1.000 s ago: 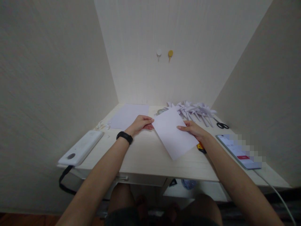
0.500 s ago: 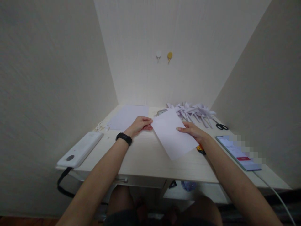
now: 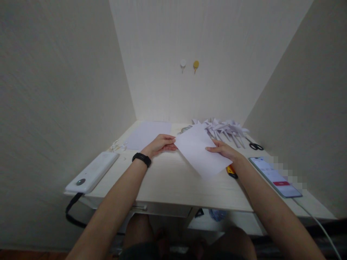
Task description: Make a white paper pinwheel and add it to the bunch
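Note:
A white sheet of paper is held above the desk, tilted so one corner points toward me. My left hand, with a black band at the wrist, pinches its left corner between thumb and fingers. On the sheet's right side, my right hand grips the edge, its thumb on top and most fingers hidden underneath. Behind the paper lies a heap of folded white paper pieces. Partly covered by the right forearm and the sheet is a yellow and black tool, its kind unclear.
More white paper lies at the back left of the desk. A white device with a black strap sits left. Black-handled scissors and a phone on a cable are at right. Two hooks hang on the wall.
The sheet's near corner has swung slightly to the right and up, and the right hand has shifted a little to the right. Both hands keep hold of the paper.

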Action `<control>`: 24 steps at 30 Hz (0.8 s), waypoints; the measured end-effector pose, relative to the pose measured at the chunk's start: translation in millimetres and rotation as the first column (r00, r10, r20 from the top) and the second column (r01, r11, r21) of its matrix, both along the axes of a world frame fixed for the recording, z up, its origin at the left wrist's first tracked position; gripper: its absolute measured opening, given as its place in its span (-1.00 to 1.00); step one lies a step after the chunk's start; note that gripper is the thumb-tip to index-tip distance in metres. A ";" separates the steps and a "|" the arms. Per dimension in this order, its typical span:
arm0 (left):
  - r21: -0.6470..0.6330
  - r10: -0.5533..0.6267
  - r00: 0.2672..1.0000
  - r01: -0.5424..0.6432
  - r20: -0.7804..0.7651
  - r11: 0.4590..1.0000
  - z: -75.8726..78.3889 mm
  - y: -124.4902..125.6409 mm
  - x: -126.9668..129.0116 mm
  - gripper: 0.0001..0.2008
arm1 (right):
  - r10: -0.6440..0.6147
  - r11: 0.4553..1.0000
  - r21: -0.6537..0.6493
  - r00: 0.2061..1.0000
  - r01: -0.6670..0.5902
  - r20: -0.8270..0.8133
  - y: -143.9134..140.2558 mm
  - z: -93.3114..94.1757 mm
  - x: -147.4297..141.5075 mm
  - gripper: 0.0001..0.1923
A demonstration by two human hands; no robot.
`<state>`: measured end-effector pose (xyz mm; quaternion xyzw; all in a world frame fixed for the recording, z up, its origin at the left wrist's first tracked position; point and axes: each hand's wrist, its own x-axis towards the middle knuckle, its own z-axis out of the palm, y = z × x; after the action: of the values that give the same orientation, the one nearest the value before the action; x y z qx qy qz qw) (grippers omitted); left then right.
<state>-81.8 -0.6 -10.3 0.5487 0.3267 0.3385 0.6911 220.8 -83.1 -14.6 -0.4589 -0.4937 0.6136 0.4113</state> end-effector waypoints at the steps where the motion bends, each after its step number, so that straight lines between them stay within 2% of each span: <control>1: -0.010 -0.003 1.000 0.003 0.015 1.000 0.7 -0.1 -0.7 -0.84 | -0.007 1.000 0.003 1.000 0.007 -0.004 -0.3 0.4 0.4 -0.44; 6: -0.042 0.026 0.997 -0.023 0.070 0.999 1.9 -0.3 -1.7 -0.74 | -0.037 0.999 -0.009 0.999 0.036 -0.021 1.2 -0.2 4.1 -0.46; 13: -0.009 0.064 0.995 -0.063 0.076 0.998 1.5 -1.7 2.9 -0.75 | -0.024 0.998 -0.051 1.000 0.024 -0.003 3.3 0.3 5.4 -0.53; 18: 0.012 0.192 0.972 -0.196 0.137 0.981 -2.4 -4.3 12.6 -0.71 | -0.170 0.983 0.053 0.982 0.174 -0.076 2.8 -0.9 -12.8 -0.54; 22: 0.043 0.176 0.975 -0.183 0.136 0.982 -7.3 -9.3 21.9 -0.60 | -0.278 0.948 0.136 0.956 0.288 -0.092 3.6 -12.3 -35.6 -0.53; 24: 0.064 0.162 0.979 -0.171 0.125 0.983 -9.1 -12.2 26.5 -0.54 | -0.311 0.918 0.256 0.950 0.303 -0.012 2.4 -19.6 -46.3 -0.56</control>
<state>-55.3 -12.7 -19.4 0.5235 0.3168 0.4391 0.6578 174.5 -80.7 -34.2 -0.4826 -0.4961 0.4663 0.5509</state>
